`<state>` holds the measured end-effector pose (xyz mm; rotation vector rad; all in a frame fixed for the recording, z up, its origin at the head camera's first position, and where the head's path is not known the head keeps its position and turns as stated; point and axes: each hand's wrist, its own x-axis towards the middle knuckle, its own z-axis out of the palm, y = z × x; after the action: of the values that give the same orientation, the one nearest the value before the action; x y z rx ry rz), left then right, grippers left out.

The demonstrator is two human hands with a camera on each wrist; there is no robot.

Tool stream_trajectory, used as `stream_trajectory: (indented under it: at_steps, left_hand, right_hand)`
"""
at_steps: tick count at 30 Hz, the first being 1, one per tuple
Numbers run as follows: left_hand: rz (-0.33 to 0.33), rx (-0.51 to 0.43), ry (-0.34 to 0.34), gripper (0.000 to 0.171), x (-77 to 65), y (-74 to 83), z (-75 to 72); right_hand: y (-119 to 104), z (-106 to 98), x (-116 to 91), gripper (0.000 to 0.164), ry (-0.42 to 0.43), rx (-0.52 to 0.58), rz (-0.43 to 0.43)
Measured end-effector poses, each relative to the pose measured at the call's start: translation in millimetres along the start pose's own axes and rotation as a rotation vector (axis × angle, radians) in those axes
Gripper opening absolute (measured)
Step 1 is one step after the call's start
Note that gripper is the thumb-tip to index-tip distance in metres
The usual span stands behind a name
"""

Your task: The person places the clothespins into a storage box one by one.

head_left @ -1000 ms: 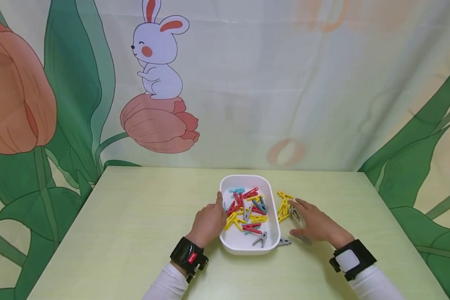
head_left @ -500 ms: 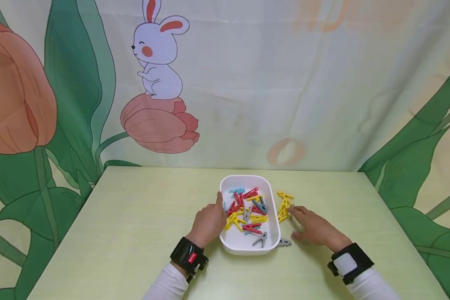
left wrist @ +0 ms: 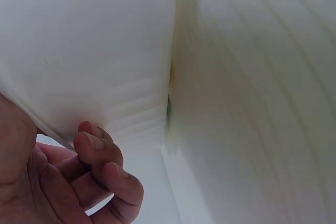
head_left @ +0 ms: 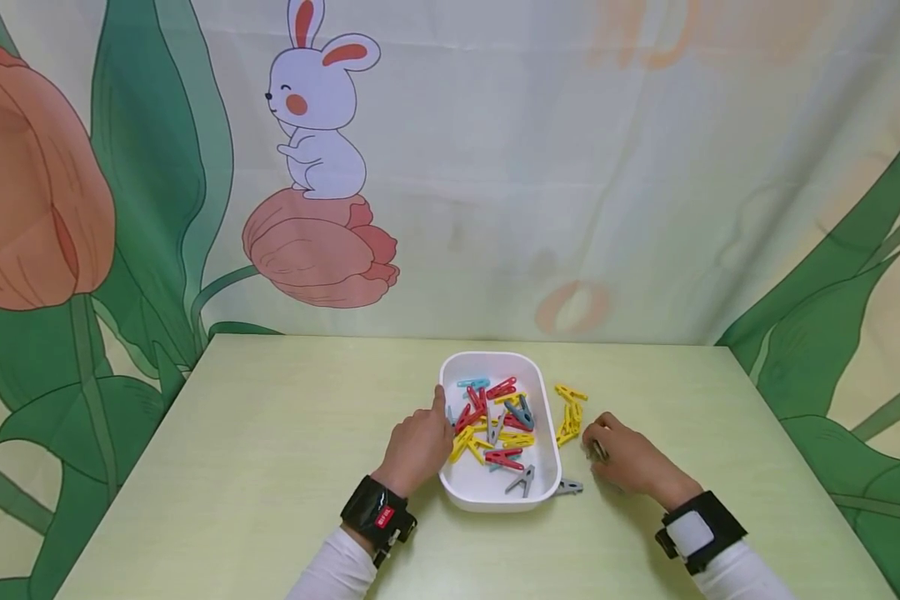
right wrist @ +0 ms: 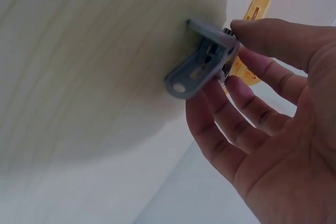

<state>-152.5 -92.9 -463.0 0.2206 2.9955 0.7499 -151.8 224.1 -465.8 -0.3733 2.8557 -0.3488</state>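
In the head view, my left hand (head_left: 416, 446) held the white box (head_left: 471, 485) by its left side; my right hand (head_left: 630, 460) pinched a grey peg (head_left: 598, 452) just right of the yellow pegs (head_left: 572, 414). In the left wrist view, my curled fingers (left wrist: 98, 151) met the box. The right wrist view showed thumb and fingertips where the peg's legs joined: probably light, stiff, hardly fragile, best gripped there.

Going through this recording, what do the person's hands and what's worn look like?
Left hand and right hand are bare below white sleeves. The black left wrist strap has a red label; the black right wrist strap has a white patch.
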Motion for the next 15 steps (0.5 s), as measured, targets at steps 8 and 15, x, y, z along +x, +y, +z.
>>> stream_trajectory:
  at_steps: [8,15]
  left_hand:
    - [-0.004,-0.007,0.001,0.063,-0.3,0.0,0.5]
    - [-0.001,-0.011,0.006,0.063,0.4,-0.8,2.1]
  right_hand:
    - [3.5,4.4,-0.9,0.017,0.043,0.013,-0.042]
    - [2.1,3.7,-1.7,0.02,0.045,0.02,-0.036]
